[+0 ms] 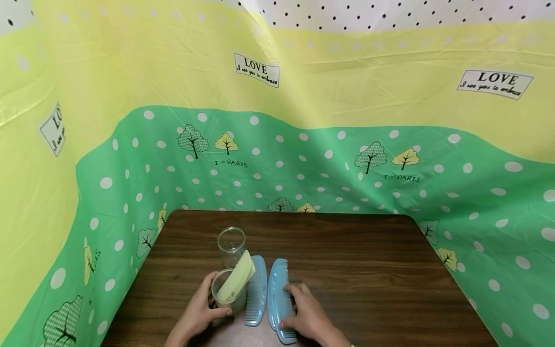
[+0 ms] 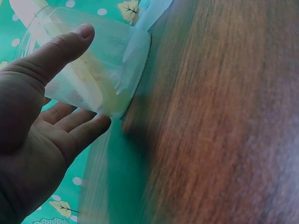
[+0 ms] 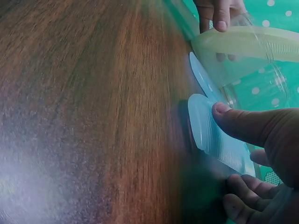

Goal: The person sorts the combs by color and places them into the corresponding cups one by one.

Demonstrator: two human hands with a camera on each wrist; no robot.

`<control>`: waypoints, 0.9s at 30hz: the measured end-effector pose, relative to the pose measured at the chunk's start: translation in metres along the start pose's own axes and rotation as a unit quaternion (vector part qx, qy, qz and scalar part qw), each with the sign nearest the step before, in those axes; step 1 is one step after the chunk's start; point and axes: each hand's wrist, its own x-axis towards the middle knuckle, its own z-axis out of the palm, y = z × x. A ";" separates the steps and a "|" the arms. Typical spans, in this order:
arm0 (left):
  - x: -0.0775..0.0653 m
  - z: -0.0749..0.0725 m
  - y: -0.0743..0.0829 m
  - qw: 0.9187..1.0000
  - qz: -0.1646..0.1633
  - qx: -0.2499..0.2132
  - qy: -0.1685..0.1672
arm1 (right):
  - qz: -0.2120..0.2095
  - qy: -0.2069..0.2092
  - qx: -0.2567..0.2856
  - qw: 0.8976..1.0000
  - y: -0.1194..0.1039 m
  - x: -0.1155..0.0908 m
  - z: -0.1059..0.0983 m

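Note:
My left hand (image 1: 199,303) holds a clear round cup (image 1: 239,304) by its side, with the thumb near and the fingers round the far side. A pale yellow comb (image 1: 237,278) leans in this cup, its upper end sticking out over the rim. To the right of the cup a light blue comb (image 1: 258,291) lies on the table, teeth toward the cup. Beside it is another light blue comb (image 1: 277,296), teeth to the right. My right hand (image 1: 310,313) grips this one by its toothed side; in the right wrist view the thumb (image 3: 233,119) lies across it.
A second clear cup (image 1: 231,246) stands just behind the held one. The dark wooden table (image 1: 368,284) reaches back to a green and yellow printed cloth (image 1: 312,159), which hangs along its back and sides.

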 end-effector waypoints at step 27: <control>-0.001 0.000 0.002 1.000 0.002 0.008 0.001 | 0.004 0.004 0.123 0.992 0.002 0.002 0.000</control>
